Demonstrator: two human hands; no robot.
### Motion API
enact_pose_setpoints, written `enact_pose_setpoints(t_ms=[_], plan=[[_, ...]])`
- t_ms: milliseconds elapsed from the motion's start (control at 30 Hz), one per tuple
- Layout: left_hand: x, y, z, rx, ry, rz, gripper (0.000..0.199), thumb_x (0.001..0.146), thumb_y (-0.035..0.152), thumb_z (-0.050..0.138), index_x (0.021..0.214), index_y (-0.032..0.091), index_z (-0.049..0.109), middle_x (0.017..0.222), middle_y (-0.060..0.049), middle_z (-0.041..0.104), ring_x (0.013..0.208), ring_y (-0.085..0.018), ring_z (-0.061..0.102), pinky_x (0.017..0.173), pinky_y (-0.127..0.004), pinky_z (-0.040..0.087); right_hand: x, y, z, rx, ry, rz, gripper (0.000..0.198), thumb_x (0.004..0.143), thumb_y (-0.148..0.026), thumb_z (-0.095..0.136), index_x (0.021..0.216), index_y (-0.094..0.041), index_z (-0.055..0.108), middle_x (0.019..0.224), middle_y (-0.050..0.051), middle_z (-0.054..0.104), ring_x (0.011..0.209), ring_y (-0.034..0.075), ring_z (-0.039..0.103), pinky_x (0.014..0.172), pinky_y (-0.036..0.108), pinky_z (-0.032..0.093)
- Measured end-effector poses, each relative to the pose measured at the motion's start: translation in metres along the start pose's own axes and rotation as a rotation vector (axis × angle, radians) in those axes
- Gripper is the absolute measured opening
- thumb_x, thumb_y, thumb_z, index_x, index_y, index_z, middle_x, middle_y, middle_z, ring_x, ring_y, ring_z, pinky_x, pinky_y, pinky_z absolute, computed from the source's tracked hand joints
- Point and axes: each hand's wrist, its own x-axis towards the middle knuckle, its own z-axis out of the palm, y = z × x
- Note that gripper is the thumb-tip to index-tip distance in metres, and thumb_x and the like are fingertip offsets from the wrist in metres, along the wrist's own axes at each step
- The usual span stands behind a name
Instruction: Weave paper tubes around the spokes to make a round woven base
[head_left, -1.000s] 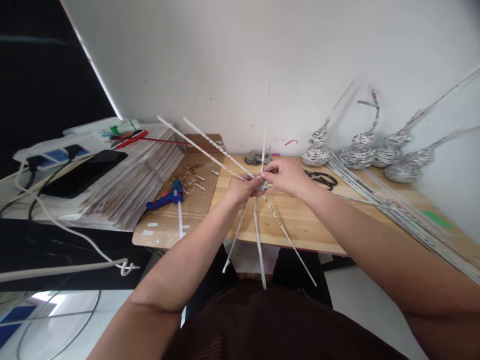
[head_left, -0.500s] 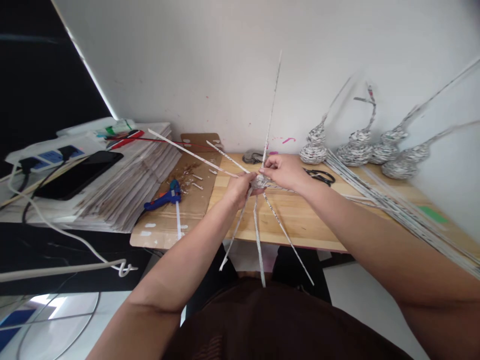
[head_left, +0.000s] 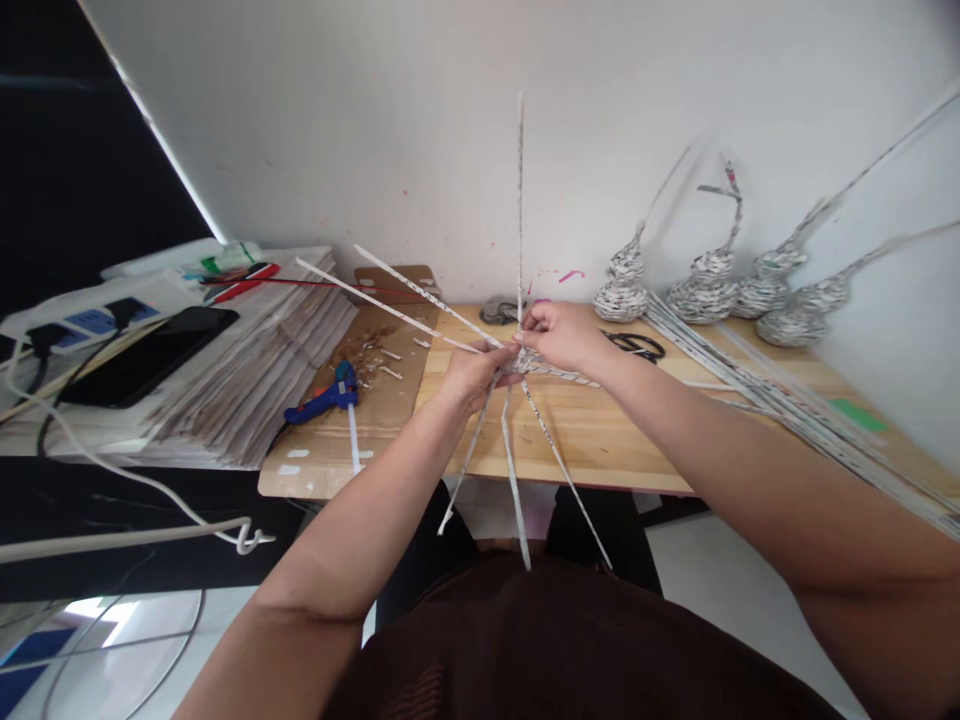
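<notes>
Four woven paper gourds line the wall on my right, behind a bundle of paper sticks and black scissors, while on my left a blue glue gun lies on cardboard beside stacked paper. Between them, I have the left hand clamped on the woven piece above the table, right hand pinched on it too. Three strips reach past the front edge, and wood shows between them and the bundle.
</notes>
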Motion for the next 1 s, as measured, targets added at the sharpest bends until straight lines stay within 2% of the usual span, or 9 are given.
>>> enact_pose_setpoints(t_ms=[100, 333, 467, 600, 700, 833, 1000], plan=[[0.002, -0.001, -0.002, 0.033, -0.024, 0.036, 0.020, 0.067, 0.013, 0.081, 0.066, 0.010, 0.061, 0.073, -0.005, 0.066, 0.065, -0.013, 0.064, 0.064, -0.031, 0.060, 0.002, 0.002, 0.001, -0.004, -0.014, -0.019, 0.007, 0.078, -0.023, 0.068, 0.079, -0.017, 0.067, 0.079, 0.003, 0.070, 0.072, 0.016, 0.060, 0.066, 0.027, 0.042], [0.002, -0.003, -0.002, 0.083, -0.053, 0.080, 0.023, 0.062, 0.016, 0.084, 0.065, 0.009, 0.063, 0.068, -0.004, 0.064, 0.065, -0.013, 0.062, 0.067, -0.034, 0.060, 0.002, 0.000, 0.003, 0.020, -0.025, -0.064, 0.011, 0.080, -0.027, 0.068, 0.084, -0.017, 0.070, 0.078, 0.001, 0.070, 0.071, 0.015, 0.059, 0.065, 0.026, 0.041], [0.003, -0.003, -0.002, 0.082, -0.006, 0.078, 0.017, 0.065, 0.012, 0.081, 0.066, 0.009, 0.064, 0.070, -0.004, 0.065, 0.064, -0.013, 0.062, 0.063, -0.031, 0.059, -0.001, -0.007, -0.004, -0.007, -0.051, -0.032, 0.015, 0.082, -0.030, 0.066, 0.086, -0.017, 0.074, 0.080, 0.003, 0.072, 0.071, 0.015, 0.061, 0.064, 0.026, 0.040], [0.005, -0.001, -0.003, 0.060, 0.047, 0.011, 0.010, 0.069, 0.007, 0.076, 0.069, 0.008, 0.066, 0.071, -0.006, 0.066, 0.062, -0.013, 0.063, 0.057, -0.026, 0.057, -0.005, -0.012, -0.014, -0.136, -0.163, 0.033, 0.015, 0.080, -0.029, 0.067, 0.080, -0.018, 0.077, 0.076, 0.004, 0.073, 0.068, 0.016, 0.062, 0.061, 0.027, 0.039], [0.006, 0.000, -0.004, 0.042, 0.047, -0.025, 0.008, 0.071, 0.007, 0.074, 0.070, 0.009, 0.066, 0.070, -0.006, 0.066, 0.062, -0.013, 0.063, 0.055, -0.024, 0.056, -0.008, -0.015, -0.015, -0.218, -0.165, 0.035, 0.015, 0.080, -0.027, 0.064, 0.080, -0.019, 0.078, 0.073, 0.004, 0.073, 0.064, 0.016, 0.061, 0.061, 0.027, 0.039], [0.007, -0.001, -0.002, 0.056, 0.053, -0.040, 0.009, 0.070, 0.009, 0.076, 0.070, 0.009, 0.066, 0.073, -0.007, 0.067, 0.062, -0.013, 0.063, 0.055, -0.025, 0.056, -0.013, -0.018, -0.009, -0.339, -0.101, -0.033, 0.016, 0.080, -0.022, 0.061, 0.079, -0.018, 0.076, 0.076, 0.005, 0.073, 0.068, 0.018, 0.063, 0.062, 0.028, 0.039], [0.008, -0.002, 0.001, 0.095, 0.130, -0.020, 0.014, 0.067, 0.011, 0.078, 0.065, 0.012, 0.064, 0.066, -0.004, 0.065, 0.055, -0.010, 0.059, 0.055, -0.024, 0.055, -0.025, -0.023, 0.003, -0.588, -0.001, -0.220, 0.021, 0.087, -0.019, 0.052, 0.090, -0.013, 0.072, 0.090, 0.013, 0.071, 0.086, 0.025, 0.062, 0.071, 0.033, 0.042]])
